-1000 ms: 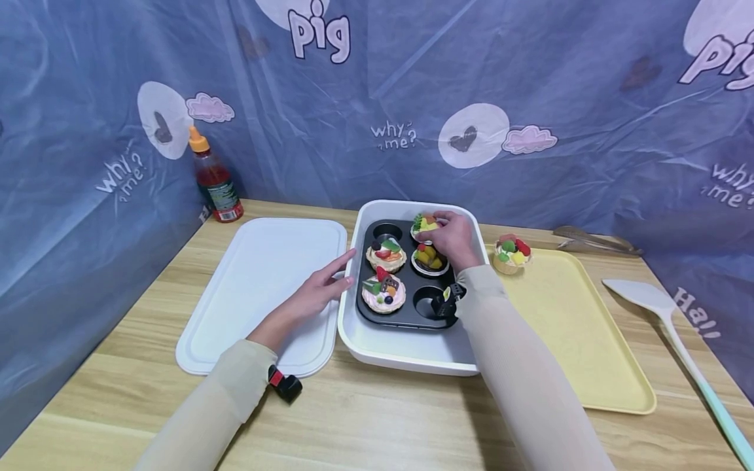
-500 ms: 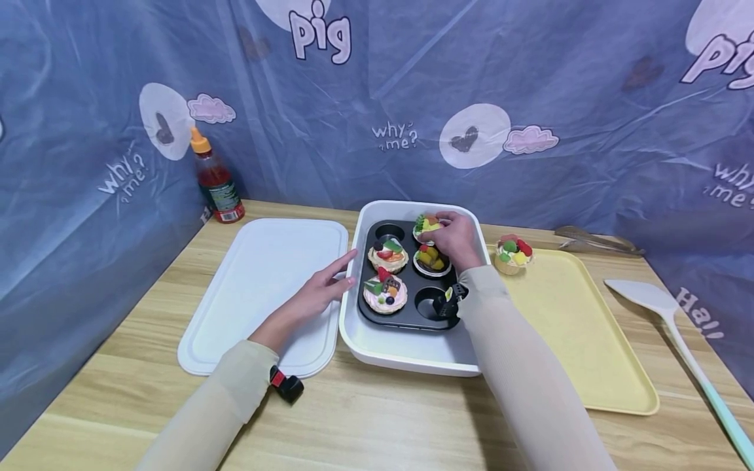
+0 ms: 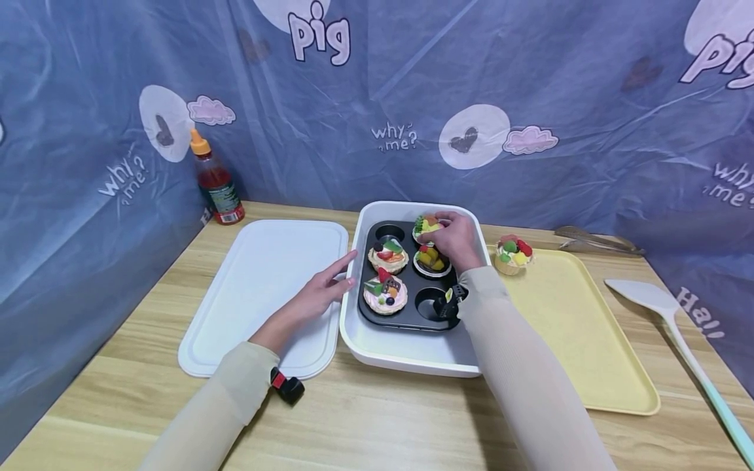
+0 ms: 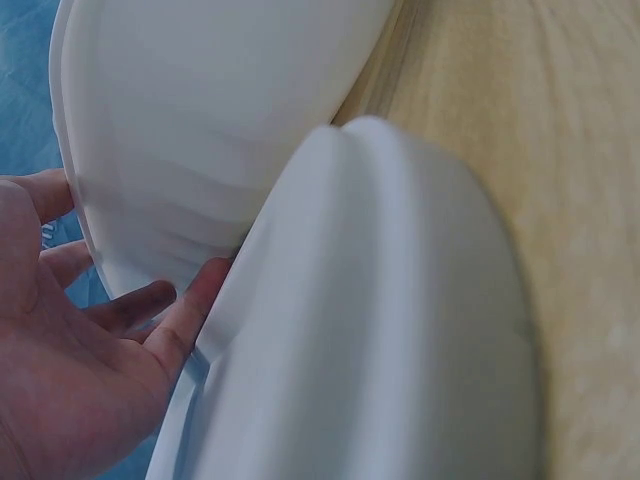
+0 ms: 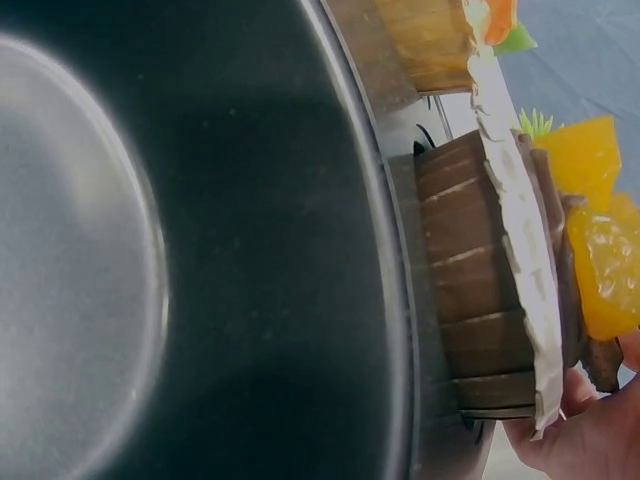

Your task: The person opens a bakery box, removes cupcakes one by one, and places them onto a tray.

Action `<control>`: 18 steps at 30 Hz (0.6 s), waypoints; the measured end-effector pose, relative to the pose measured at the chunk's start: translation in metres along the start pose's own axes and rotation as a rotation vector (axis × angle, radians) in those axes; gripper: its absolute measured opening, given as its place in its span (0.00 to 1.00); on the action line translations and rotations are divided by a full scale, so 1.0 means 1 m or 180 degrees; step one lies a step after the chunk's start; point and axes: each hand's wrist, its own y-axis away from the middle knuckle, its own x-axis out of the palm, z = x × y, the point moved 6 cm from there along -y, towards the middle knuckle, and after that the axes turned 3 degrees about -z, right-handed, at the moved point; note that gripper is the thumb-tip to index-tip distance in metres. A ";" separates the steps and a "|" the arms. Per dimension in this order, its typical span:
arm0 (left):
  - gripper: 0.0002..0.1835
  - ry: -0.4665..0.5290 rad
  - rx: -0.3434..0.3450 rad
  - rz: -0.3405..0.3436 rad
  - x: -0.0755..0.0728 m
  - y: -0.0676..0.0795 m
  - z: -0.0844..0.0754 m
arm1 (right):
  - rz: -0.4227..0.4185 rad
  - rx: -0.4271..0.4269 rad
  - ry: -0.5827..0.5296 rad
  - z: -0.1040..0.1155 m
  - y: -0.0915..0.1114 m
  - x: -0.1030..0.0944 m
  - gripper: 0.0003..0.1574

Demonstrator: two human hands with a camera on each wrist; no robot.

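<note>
My left hand (image 3: 315,297) has its fingers extended toward the left side of a white bin (image 3: 412,350). In the left wrist view, its fingertips reach the bin's rim (image 4: 85,230). Inside the bin sits a dark muffin tin (image 3: 412,280). At its far right cup, my right hand (image 3: 456,237) pinches a small fruit-topped tart (image 3: 424,226) with green and yellow on it. Just in front is a brown tart (image 3: 432,261) with orange fruit. The left column holds a strawberry-topped tart (image 3: 387,256) and a pink-cream tart (image 3: 385,301). The far left and near right cups hold no tart.
A white tray (image 3: 259,294) lies left of the bin, a yellow tray (image 3: 577,320) to the right. Another fruit cupcake (image 3: 511,255) stands at the yellow tray's far left corner. A sauce bottle (image 3: 219,186), a long-handled spatula (image 3: 677,320) and a metal utensil (image 3: 595,242) lie around.
</note>
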 end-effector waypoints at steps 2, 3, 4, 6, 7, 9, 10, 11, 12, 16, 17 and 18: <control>0.33 0.0021 0.0008 0.0007 0.000 0.000 0.000 | -0.0015 -0.0016 0.0009 0.001 0.000 0.000 0.40; 0.33 0.0026 0.0011 0.0010 0.000 0.000 0.001 | -0.0025 -0.0022 0.0018 0.001 0.001 0.000 0.40; 0.33 0.0031 0.0011 0.0013 0.000 0.000 0.001 | -0.0035 -0.0026 0.0022 0.001 0.001 0.000 0.40; 0.33 0.0030 0.0003 0.0010 0.000 0.000 0.001 | -0.0053 -0.0037 0.0045 0.001 0.001 0.000 0.40; 0.33 0.0024 -0.0004 0.0006 0.000 0.000 0.001 | -0.0060 -0.0049 0.0060 0.001 0.001 0.000 0.40; 0.33 0.0016 -0.0018 -0.0004 0.000 0.000 0.002 | -0.0070 -0.0065 0.0085 0.002 0.001 0.000 0.40; 0.33 0.0014 -0.0029 -0.0009 0.000 0.000 0.002 | -0.0069 -0.0075 0.0097 0.002 0.001 0.000 0.40; 0.33 0.0009 -0.0033 -0.0015 0.000 0.000 0.002 | -0.0070 -0.0092 0.0100 0.002 0.001 0.000 0.41; 0.33 0.0007 -0.0050 -0.0023 0.000 0.000 0.003 | -0.0068 -0.0114 0.0090 0.003 0.001 0.000 0.41; 0.33 -0.0014 -0.0075 -0.0030 0.000 0.000 0.003 | -0.0088 -0.0166 -0.0134 0.006 0.001 -0.003 0.43; 0.33 -0.0022 -0.0071 -0.0026 0.000 0.000 0.003 | -0.0101 -0.0183 -0.0201 0.008 0.001 -0.004 0.43; 0.33 -0.0026 -0.0072 -0.0027 0.000 0.000 0.003 | -0.0114 -0.0193 -0.0258 0.009 0.001 -0.006 0.43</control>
